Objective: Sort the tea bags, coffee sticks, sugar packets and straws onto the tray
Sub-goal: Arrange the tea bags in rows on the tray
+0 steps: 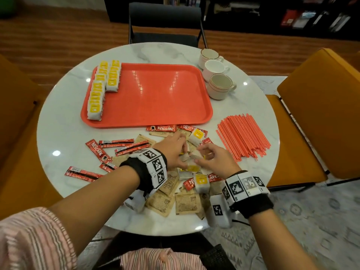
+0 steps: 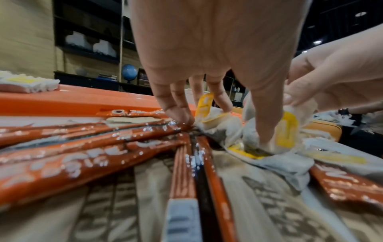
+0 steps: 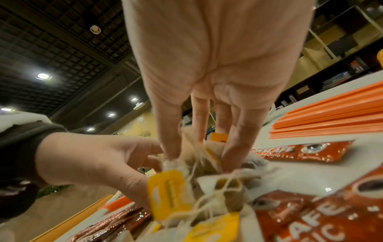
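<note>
A red tray (image 1: 155, 94) holds two rows of white tea bags with yellow labels (image 1: 97, 94) along its left side. In front of it lies a mixed pile: red coffee sticks (image 1: 116, 143), brown sugar packets (image 1: 187, 203) and loose tea bags (image 1: 201, 182). Both hands meet over the pile's middle. My left hand (image 1: 183, 152) pinches a crumpled tea bag (image 2: 219, 121), thumb pressed down beside a yellow tag (image 2: 287, 132). My right hand (image 1: 200, 158) pinches a clump of tea bags (image 3: 192, 155) whose strings are tangled. Orange straws (image 1: 243, 137) lie in a bundle to the right.
Three cups (image 1: 220, 84) stand past the tray's right end. The round marble table (image 1: 62, 121) has an orange chair (image 1: 321, 104) on the right and a dark chair (image 1: 165, 22) behind. Most of the tray's middle and right is bare.
</note>
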